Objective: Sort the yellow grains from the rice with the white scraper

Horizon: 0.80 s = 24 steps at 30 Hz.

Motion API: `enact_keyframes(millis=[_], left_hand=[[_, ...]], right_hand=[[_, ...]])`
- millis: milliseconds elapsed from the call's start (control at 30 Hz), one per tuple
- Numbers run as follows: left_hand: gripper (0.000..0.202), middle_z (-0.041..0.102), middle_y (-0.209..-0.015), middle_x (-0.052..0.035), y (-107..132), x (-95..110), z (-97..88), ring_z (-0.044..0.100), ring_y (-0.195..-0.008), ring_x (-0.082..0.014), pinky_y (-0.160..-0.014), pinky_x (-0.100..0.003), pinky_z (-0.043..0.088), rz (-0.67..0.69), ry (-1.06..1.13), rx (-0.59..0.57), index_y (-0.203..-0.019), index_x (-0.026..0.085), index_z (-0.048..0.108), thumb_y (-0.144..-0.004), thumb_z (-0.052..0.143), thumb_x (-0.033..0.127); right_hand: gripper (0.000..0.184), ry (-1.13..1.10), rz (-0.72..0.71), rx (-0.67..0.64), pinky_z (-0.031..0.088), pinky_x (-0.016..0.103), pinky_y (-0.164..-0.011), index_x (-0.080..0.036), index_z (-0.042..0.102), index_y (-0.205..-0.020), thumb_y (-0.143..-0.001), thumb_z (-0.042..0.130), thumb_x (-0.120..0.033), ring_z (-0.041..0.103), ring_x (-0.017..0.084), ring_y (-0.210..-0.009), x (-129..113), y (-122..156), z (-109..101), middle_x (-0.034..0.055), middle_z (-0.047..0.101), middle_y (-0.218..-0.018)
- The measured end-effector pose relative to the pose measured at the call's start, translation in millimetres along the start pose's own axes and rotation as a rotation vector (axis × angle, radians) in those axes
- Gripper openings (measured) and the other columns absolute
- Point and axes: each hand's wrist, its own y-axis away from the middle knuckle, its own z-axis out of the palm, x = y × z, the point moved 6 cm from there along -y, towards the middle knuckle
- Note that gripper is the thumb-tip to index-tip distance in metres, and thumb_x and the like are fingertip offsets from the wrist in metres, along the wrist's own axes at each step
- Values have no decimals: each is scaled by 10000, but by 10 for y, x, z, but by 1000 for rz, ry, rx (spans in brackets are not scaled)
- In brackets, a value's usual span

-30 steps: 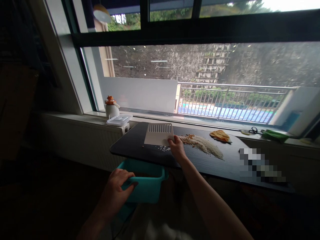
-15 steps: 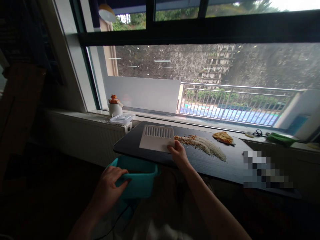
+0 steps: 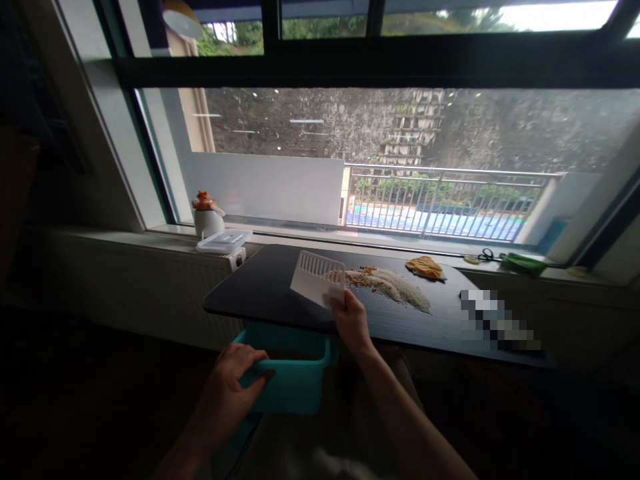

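Note:
My right hand (image 3: 353,321) grips the lower right corner of a white slotted plastic plate (image 3: 311,288), tilted over the dark tabletop (image 3: 260,283). Just right of the plate, a spread of pale grains (image 3: 400,288) mixed with brown and orange bits lies on the table, some of it showing through the slots. Below the table's front edge, my left hand (image 3: 237,373) is closed on the near left rim of a turquoise plastic bin (image 3: 293,390). What lies inside the bin is too dark to make out.
A folded yellow cloth (image 3: 425,267) sits at the table's back right. On the windowsill are scissors (image 3: 485,255) and a green cloth-like item (image 3: 523,264). A white pot-like object with an orange top (image 3: 207,217) and a clear plastic lid or tray (image 3: 223,241) stand by the radiator (image 3: 140,277).
The plate has tilted and turned in my right hand, with its slotted end nearer the grains. The bin, with my left hand on it, has shifted slightly right. The view has swung right.

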Motion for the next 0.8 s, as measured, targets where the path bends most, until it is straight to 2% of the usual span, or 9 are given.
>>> enact_keyframes(millis=[67, 167, 300, 500, 600, 800], left_hand=[[98, 692, -778, -22, 1, 11, 6, 647, -777, -231, -697, -334, 550, 3, 9, -3, -838, 237, 691, -801, 632, 306], [110, 693, -777, -24, -13, 20, 15, 653, -773, -235, -711, -342, 556, 5, 13, -5, -833, 237, 694, -798, 639, 325], [116, 692, -770, -23, -30, 48, 50, 652, -774, -240, -728, -364, 557, -4, 34, -11, -838, 239, 696, -795, 645, 335], [81, 681, -786, -14, -26, 98, 162, 636, -806, -236, -747, -366, 543, -25, 68, -79, -849, 247, 686, -785, 662, 290], [59, 677, -778, -12, -43, 179, 247, 625, -798, -237, -752, -381, 532, -6, 89, -93, -830, 242, 681, -776, 668, 261], [25, 672, -750, -15, -108, 468, 511, 609, -801, -235, -737, -373, 527, -8, 190, -169, -789, 225, 679, -767, 681, 238]], right_hand=[[241, 121, -19, -42, 480, 316, -716, -222, 693, -929, -795, 506, -293, 651, 223, -753, -66, 104, 100, 30, 719, -795], [196, 280, -6, -10, 454, 313, -672, -271, 709, -830, -786, 519, -285, 642, 233, -682, -87, 146, -11, 14, 700, -688], [176, 484, 55, 107, 413, 324, -632, -289, 707, -806, -767, 535, -285, 624, 250, -631, 15, 98, -413, 28, 666, -614], [170, 655, 86, 220, 401, 326, -611, -269, 674, -788, -795, 525, -350, 628, 252, -640, 169, 72, -1032, 49, 666, -626], [214, 666, 115, 242, 432, 349, -647, -246, 660, -849, -788, 523, -399, 641, 267, -700, 212, 34, -1293, 68, 688, -709], [356, 427, 49, 376, 476, 401, -766, -182, 612, -1037, -775, 498, -394, 637, 276, -842, 220, -169, -1689, 109, 688, -905]])
